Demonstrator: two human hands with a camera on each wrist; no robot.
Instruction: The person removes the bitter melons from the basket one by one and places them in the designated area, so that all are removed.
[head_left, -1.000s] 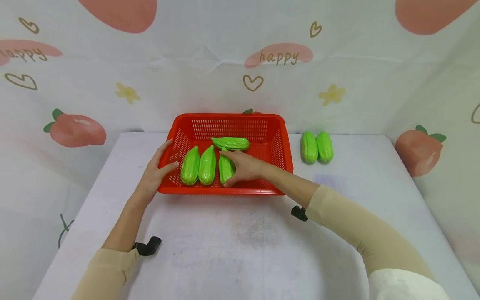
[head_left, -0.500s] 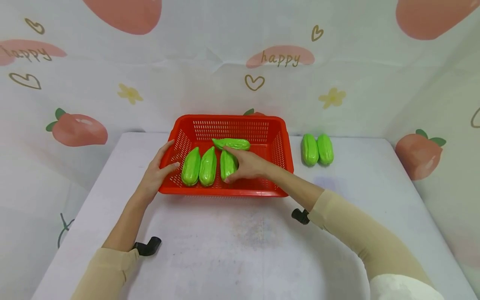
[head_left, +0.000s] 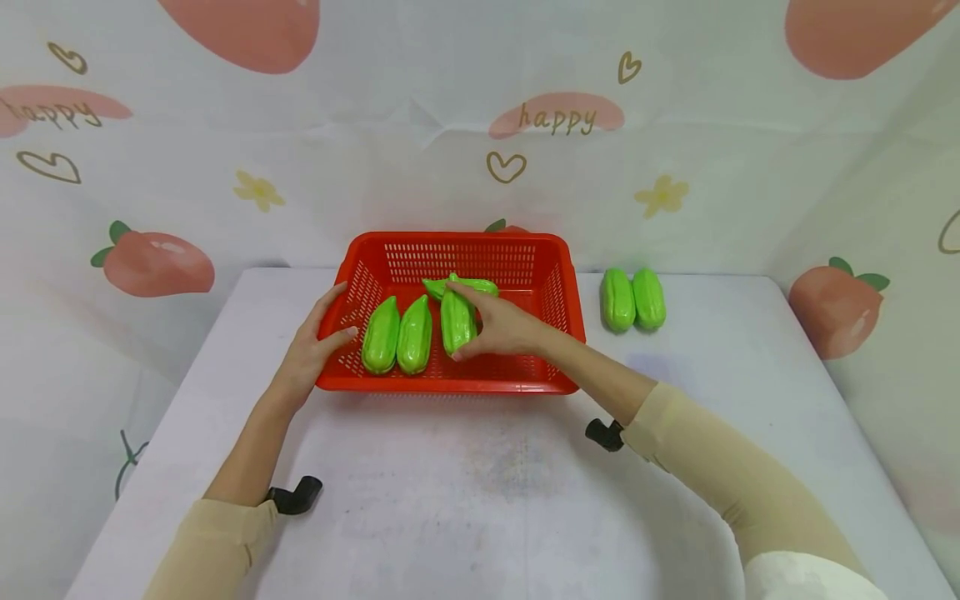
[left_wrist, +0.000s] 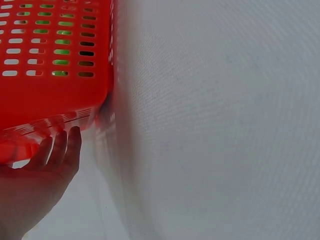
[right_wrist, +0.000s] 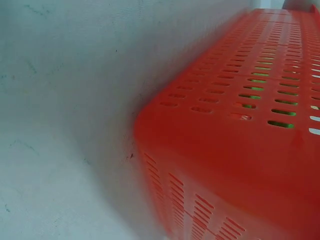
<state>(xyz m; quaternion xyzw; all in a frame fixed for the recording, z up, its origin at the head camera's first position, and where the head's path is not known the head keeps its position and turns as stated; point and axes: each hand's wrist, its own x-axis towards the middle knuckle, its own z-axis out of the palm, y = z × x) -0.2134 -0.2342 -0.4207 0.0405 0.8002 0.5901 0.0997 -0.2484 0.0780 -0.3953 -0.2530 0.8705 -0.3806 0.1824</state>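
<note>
In the head view, my right hand (head_left: 504,327) pinches a glossy, ridged green gourd (head_left: 457,323) between thumb and fingers. This gourd stands raised inside the red basket (head_left: 450,386), its tip overlapping a second gourd (head_left: 480,287) that lies crosswise behind it. To its left two more gourds, one of them the leftmost gourd (head_left: 381,337), lie side by side with tips pointing away. My left hand (head_left: 309,350) holds the basket's left side, thumb over the rim. In the left wrist view its fingers (left_wrist: 59,152) lie against the outer wall. The right wrist view shows no hand.
Two more green gourds, including the far-right gourd (head_left: 648,300), lie together on the white table (head_left: 465,492) right of the basket. A printed cloth (head_left: 420,125) hangs behind the table's back edge. Dark devices (head_left: 296,496) are strapped at both wrists.
My right hand has lifted the gourd slightly and moved it a little away from me, so its tip now covers part of the crosswise one. The left hand stays on the basket.
</note>
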